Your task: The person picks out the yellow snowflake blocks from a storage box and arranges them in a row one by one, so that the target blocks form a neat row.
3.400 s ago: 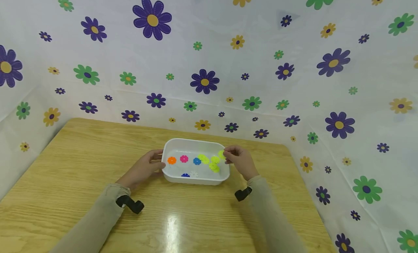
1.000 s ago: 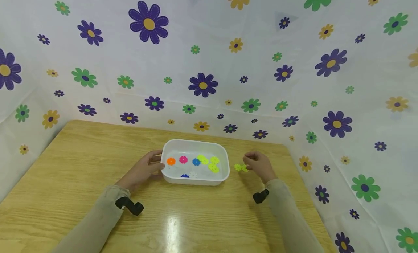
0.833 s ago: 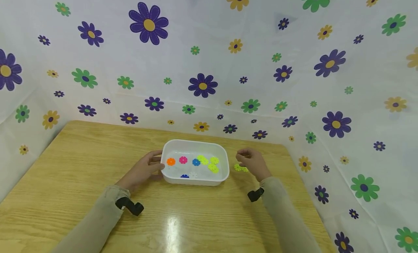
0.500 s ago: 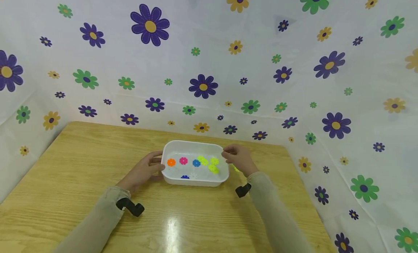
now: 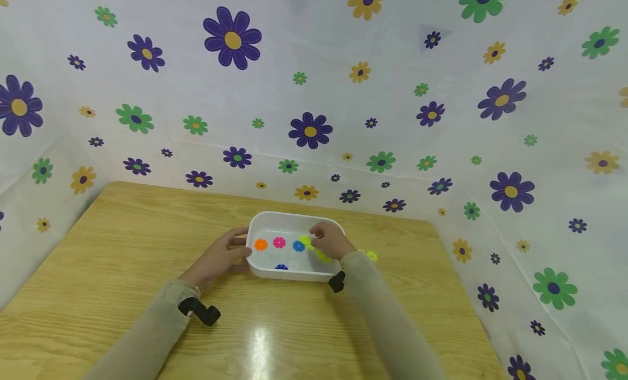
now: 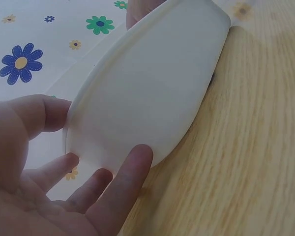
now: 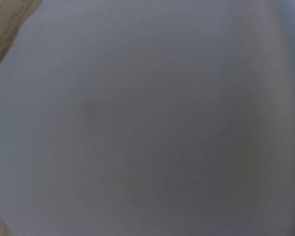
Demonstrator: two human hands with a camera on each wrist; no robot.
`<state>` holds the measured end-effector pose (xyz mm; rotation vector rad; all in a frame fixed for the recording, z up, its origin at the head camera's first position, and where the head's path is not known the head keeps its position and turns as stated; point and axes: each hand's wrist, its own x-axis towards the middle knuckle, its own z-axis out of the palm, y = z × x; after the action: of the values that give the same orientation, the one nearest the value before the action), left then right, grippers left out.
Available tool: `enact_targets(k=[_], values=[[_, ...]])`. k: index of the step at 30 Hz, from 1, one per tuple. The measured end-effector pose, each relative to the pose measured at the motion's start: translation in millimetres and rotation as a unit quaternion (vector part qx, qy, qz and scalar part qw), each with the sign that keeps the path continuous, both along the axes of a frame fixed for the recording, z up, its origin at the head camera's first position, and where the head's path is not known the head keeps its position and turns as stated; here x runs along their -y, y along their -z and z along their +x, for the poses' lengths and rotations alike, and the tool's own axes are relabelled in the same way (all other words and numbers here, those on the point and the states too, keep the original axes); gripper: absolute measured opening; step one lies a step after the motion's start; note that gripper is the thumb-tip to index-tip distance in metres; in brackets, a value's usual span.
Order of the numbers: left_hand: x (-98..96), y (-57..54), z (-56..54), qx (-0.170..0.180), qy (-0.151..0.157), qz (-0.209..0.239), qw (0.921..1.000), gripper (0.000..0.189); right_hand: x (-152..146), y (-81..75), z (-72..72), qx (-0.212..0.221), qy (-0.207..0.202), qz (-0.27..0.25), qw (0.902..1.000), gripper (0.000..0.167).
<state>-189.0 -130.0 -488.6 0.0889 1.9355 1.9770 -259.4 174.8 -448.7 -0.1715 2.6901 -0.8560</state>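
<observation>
In the head view, a white rectangular plastic tray with rounded corners [image 5: 294,275] sits at the middle of the frame, on a pale wood-grain table [image 5: 147,249]. The left hand [image 5: 218,257] grips the tray's left end, its fingers spread around the end; the left wrist view shows fingertips against the outer wall. The right hand [image 5: 331,241] reaches over the tray's right end with bent fingers, above the yellow pieces; whether it pinches any cannot be told.

Inside the tray, from left to right, lie 1 orange flower-shaped plastic disc [image 5: 261,245], 1 pink flower-shaped disc [image 5: 279,242] and 1 blue flower-shaped disc [image 5: 299,246], then a group of fluorescent yellow flower-shaped discs [image 5: 305,240], partly covered by the right hand. Near the front wall are 1 dark blue flower-shaped disc [image 5: 282,267], cut off by the rim, and 1 white flower-shaped disc [image 5: 294,266], faint against the tray.

Right of the tray, 2 loose yellow discs [image 5: 373,255] lie on the table, 1 partly hidden by the beige right sleeve [image 5: 375,293]. A blurred pale surface fills most of the right wrist view. A white sheet printed with flowers [image 5: 275,96] stands behind the table.
</observation>
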Motion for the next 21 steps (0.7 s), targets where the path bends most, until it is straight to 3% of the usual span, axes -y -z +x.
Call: enact_targets(k=[4, 12, 21], values=[[0.6, 0.7, -0.3, 0.003, -0.002, 0.002, 1.0, 0.065, 8.1, 6.9, -2.0, 0.009, 0.006, 0.032, 0.9994, 0.03], [-0.4, 1.3, -0.6, 0.001, -0.002, -0.001, 1.0, 0.065, 9.2, 17.5, 0.6, 0.011, 0.021, 0.034, 0.9992, 0.03], [0.2, 0.9, -0.5, -0.001, -0.004, 0.002, 1.0, 0.065, 15.2, 13.7, 6.7, 0.031, 0.043, 0.027, 0.9982, 0.033]])
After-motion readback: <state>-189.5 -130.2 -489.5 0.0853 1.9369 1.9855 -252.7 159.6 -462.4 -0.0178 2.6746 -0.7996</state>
